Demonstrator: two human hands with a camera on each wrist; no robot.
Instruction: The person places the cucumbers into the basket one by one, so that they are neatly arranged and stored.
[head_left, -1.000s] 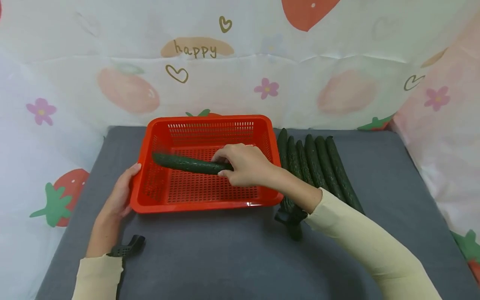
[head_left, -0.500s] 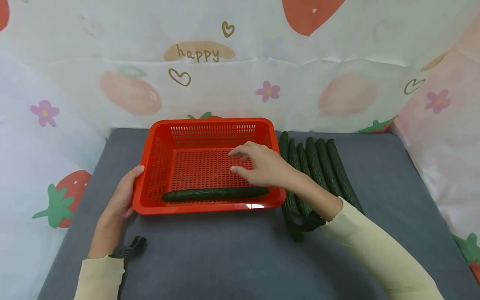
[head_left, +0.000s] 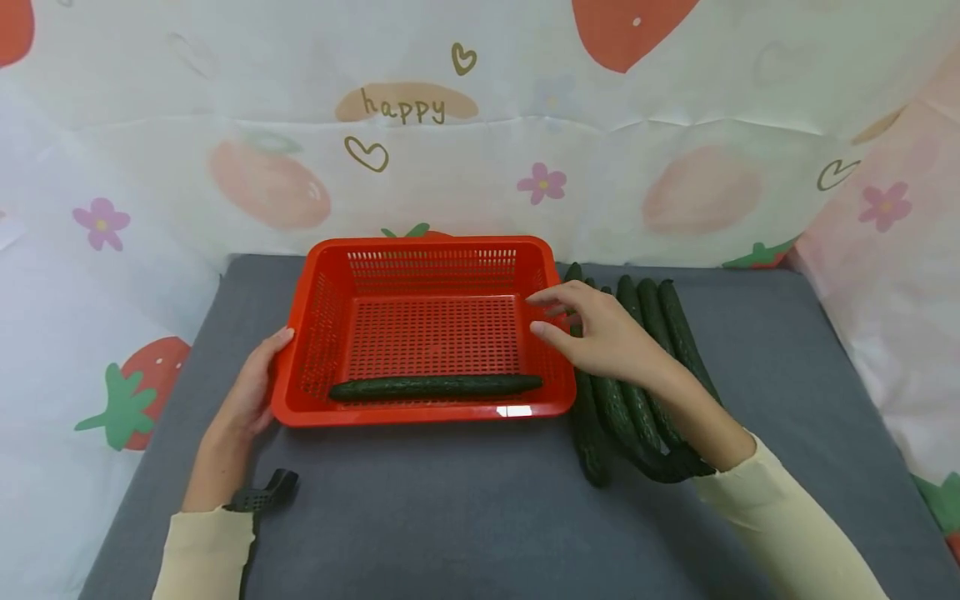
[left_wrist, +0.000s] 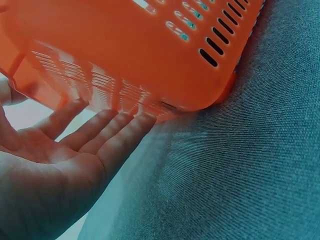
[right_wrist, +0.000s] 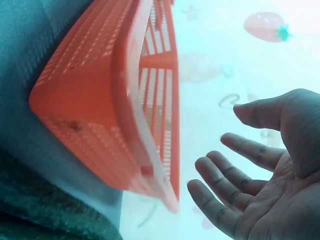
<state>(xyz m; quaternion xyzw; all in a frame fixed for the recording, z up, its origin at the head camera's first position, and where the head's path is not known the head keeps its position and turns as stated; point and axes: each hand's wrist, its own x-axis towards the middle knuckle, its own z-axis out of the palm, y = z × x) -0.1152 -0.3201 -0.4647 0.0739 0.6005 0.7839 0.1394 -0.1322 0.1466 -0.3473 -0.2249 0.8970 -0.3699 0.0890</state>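
A red plastic basket (head_left: 435, 333) sits on the grey table with one cucumber (head_left: 435, 387) lying along its near side. My left hand (head_left: 251, 387) holds the basket's left end, thumb at the rim and fingertips against the slotted outer wall (left_wrist: 115, 100). Over the basket's right rim hovers my right hand (head_left: 607, 329), holding nothing. Its fingers are spread and loosely bent, apart from the rim in the right wrist view. Beneath and beside that hand, several cucumbers (head_left: 684, 333) lie side by side, partly hidden by the hand and forearm.
The grey cloth-covered table (head_left: 435, 508) extends in front of the basket and to the right of the cucumbers. A printed curtain (head_left: 465, 183) hangs behind the table. Black wrist cameras (head_left: 262, 493) are strapped to both wrists.
My right hand laid its cucumber along the basket's near side, let go, then moved right to above the right rim. The left hand stays at the basket's left end.
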